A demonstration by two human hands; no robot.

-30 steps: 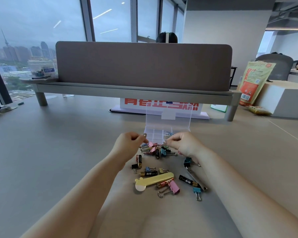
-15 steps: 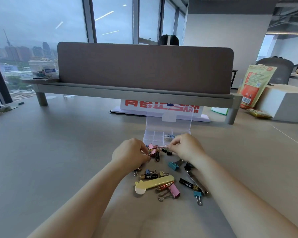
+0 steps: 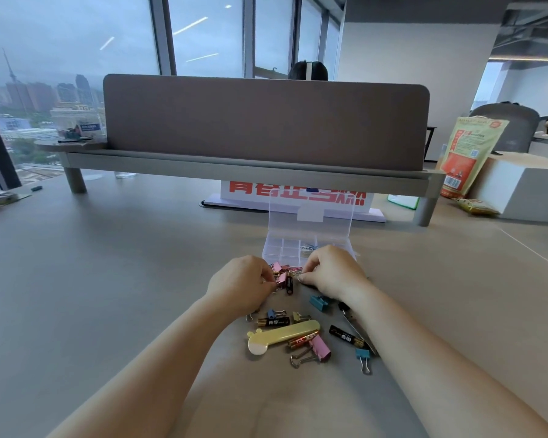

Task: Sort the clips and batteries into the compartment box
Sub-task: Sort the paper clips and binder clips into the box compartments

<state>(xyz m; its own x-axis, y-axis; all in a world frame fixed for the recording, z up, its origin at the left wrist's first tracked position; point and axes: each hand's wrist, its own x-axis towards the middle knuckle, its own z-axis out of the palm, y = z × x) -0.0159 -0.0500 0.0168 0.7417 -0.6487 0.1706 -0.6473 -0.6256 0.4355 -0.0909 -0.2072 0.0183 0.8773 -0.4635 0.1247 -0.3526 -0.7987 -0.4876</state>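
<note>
A clear compartment box (image 3: 280,249) stands on the desk with its lid (image 3: 310,216) upright; one far compartment holds a small blue clip (image 3: 308,247). Just in front lies a pile of pink binder clips (image 3: 279,271) and a black battery (image 3: 289,284). My left hand (image 3: 241,284) curls over the pile's left side, fingertips pinching a pink clip. My right hand (image 3: 332,273) curls over the right side, fingertips pinching a clip's wire handle. Nearer me lie a teal clip (image 3: 318,302), two more black batteries (image 3: 272,321) (image 3: 345,337), a pink clip (image 3: 320,348) and a blue clip (image 3: 363,355).
A yellow oblong case (image 3: 282,338) and a metal tool (image 3: 358,330) lie among the loose items. Behind the box stand a red-and-white sign (image 3: 298,194) and a raised shelf with a brown divider panel (image 3: 266,121). An orange bag (image 3: 465,156) and a white block (image 3: 519,184) sit at far right.
Both hands have dropped from the front edge of the box back down onto the pile of clips and now close their fingers in it. A teal clip has come into view beside my right wrist.
</note>
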